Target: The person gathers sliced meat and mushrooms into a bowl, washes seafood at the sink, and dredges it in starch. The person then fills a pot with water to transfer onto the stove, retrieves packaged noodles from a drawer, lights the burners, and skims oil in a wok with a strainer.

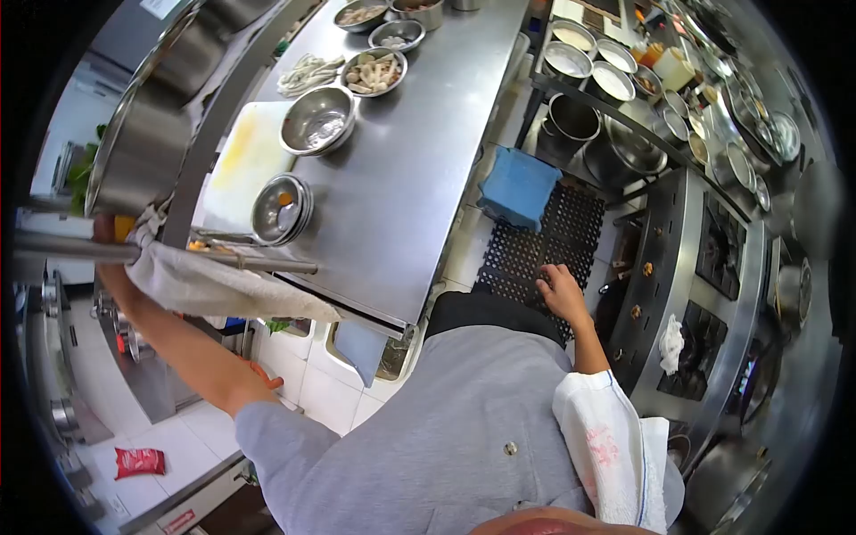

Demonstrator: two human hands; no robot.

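My right hand point(557, 290) hangs with its fingers apart and nothing in it, over the black perforated floor mat point(571, 236). At the far left, my left hand point(109, 230) is raised beside a large steel pot point(143, 147) on the upper shelf, near the end of a draped cloth point(214, 281). Its fingers are mostly hidden. Below that shelf, the steel counter point(401, 169) holds stacked small bowls point(278, 209), a larger steel bowl point(316, 120) and a white cutting board point(245, 165). A white towel point(602, 441) hangs over my right arm.
A blue stool point(517, 187) stands on the mat's far part. The stove point(713, 303) runs along the right, with a crumpled white cloth point(670, 343) on it. Large pots point(572, 120) sit on a low shelf. A red packet point(140, 462) lies at the lower left.
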